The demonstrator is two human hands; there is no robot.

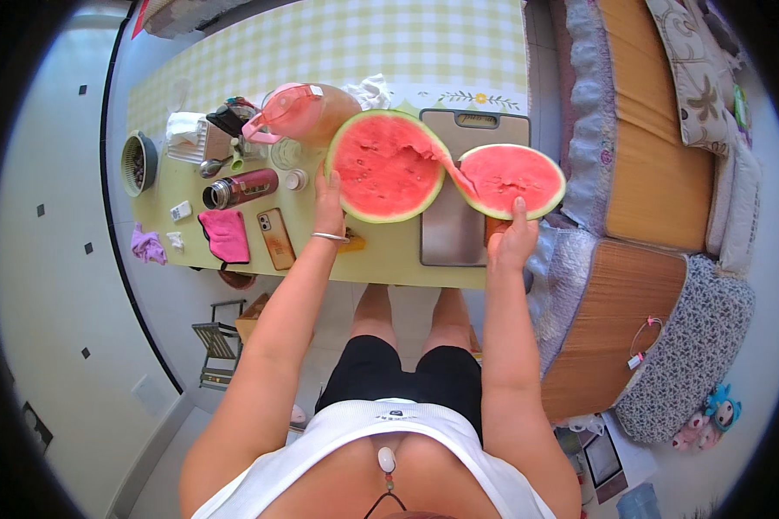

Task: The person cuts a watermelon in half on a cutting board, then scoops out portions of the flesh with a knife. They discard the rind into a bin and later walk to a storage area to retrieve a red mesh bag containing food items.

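Note:
My left hand grips the lower left side of a large watermelon half, its red cut face turned up toward me. In my right hand is a smaller cut watermelon piece, the thumb pressed on its near rim. A torn strip of red flesh stretches between the two pieces, which stand slightly apart. Under and between them lies a grey cutting board with a handle slot at its far end. The fingers beneath each piece are mostly hidden.
Left of the melon are a pink-lidded pitcher, a glass jar, an uncapped maroon thermos, a phone, a pink cloth and a dark basket. A wooden sofa stands close by the table's right side.

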